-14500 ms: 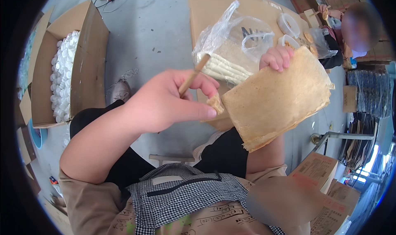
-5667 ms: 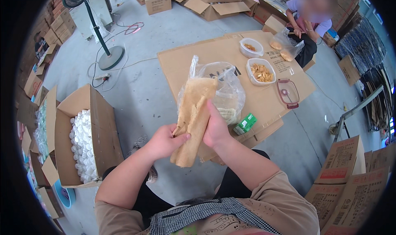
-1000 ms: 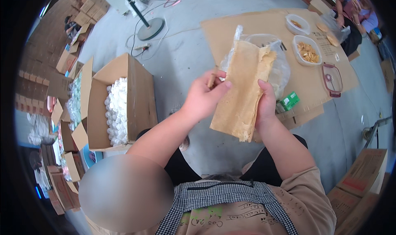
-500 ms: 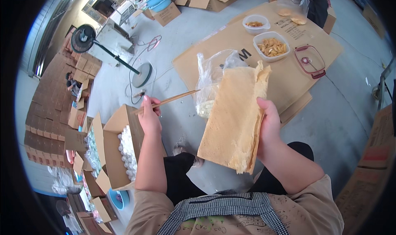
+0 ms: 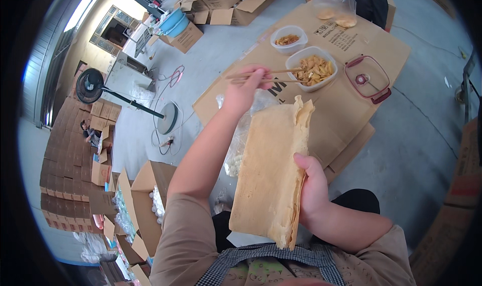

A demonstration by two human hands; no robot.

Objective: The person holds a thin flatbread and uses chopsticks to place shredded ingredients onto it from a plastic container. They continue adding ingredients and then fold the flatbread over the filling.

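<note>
Folded flatbread [image 5: 265, 170], thin, pale brown and rough along its right edge, is gripped by my right hand [image 5: 315, 190] over my lap. My left hand [image 5: 246, 91] is closed on a pair of wooden chopsticks [image 5: 285, 81]. Their tips reach into a clear plastic container [image 5: 288, 64] holding yellowish-brown sliced food [image 5: 317, 70]. Whether the tips pinch any piece is too small to tell. Behind the flatbread, partly covered by it and my left arm, lies a clear plastic bag [image 5: 235, 153] with something pale inside.
Flattened cardboard [image 5: 346, 120] bears the containers, including a smaller food tub [image 5: 288, 47] and a red-rimmed lid [image 5: 386, 93]. A bag of round breads [image 5: 345, 21] is by another person's dark-clothed leg [image 5: 372, 7]. A standing fan [image 5: 168, 118] and open boxes [image 5: 143, 200] are to the left.
My left hand has swung right and forward with the chopsticks, from above the box at left to the larger container. The flatbread sits a little lower and further left in view.
</note>
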